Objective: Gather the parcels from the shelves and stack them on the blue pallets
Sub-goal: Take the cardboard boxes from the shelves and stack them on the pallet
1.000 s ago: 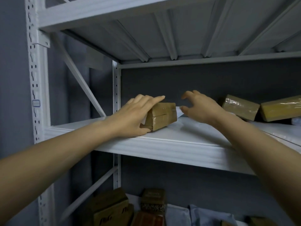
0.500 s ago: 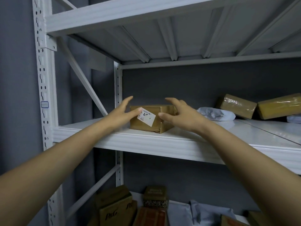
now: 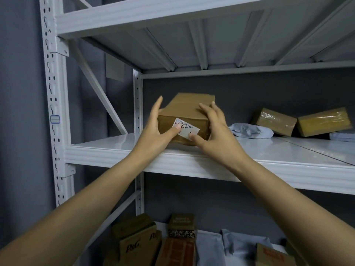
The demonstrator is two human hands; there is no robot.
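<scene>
My left hand [image 3: 155,129] and right hand [image 3: 213,131] clamp the cardboard parcel [image 3: 189,112], tilted at the shelf [image 3: 107,148] edge, where a loose grip could drop it.

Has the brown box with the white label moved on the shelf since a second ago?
Yes. The brown box has turned and slid toward the shelf's front edge; its label now faces out, between the left hand and right hand.

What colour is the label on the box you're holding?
White, with a black barcode and print, on the brown box; label shows in the head view.
</scene>
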